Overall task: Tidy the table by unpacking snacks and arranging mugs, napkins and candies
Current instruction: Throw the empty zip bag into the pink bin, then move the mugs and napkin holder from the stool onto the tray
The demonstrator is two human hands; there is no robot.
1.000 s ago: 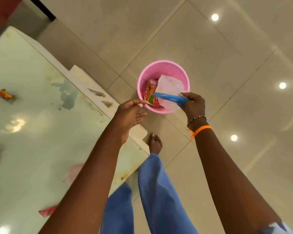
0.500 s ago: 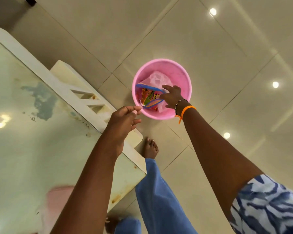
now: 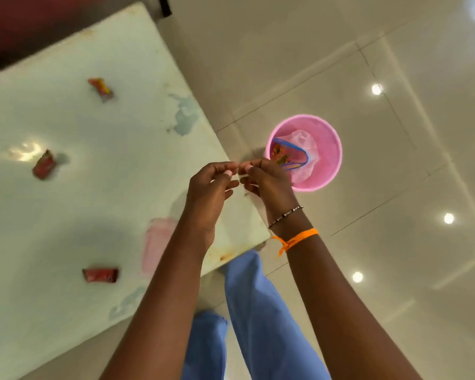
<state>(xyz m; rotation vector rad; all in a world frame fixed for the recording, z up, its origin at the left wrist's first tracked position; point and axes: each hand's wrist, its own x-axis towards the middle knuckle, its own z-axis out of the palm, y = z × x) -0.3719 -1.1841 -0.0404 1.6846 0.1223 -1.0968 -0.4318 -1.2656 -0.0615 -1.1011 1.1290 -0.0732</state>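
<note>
Three red-wrapped candies lie scattered on the pale green table [image 3: 99, 149]. One candy [image 3: 100, 275] sits at about eight o'clock from the hands, its long axis running nearly level across the view. A second candy [image 3: 44, 167] lies at nine o'clock, tilted toward one o'clock. A third candy [image 3: 101, 89] with a yellow streak lies at about eleven o'clock, well apart from the others. All look like small crinkled foil wrappers, blurred here.

The left hand [image 3: 211, 190] and the right hand [image 3: 266, 182] meet fingertip to fingertip above the table's right corner. Their fingers are curled inward as if pinching something small between them; whether anything is actually held there is too small to tell. The candies all lie to the left of the hands, so the left hand is the nearer one for reaching them, and the eight o'clock candy looks closest.

A blurred pink patch [image 3: 157, 242] shows on the table at seven o'clock, just beside the left forearm. On the floor at two o'clock from the hands stands a pink bin [image 3: 329, 149], holding a snack packet [image 3: 281, 154] with a blue rim and clear plastic.
</note>
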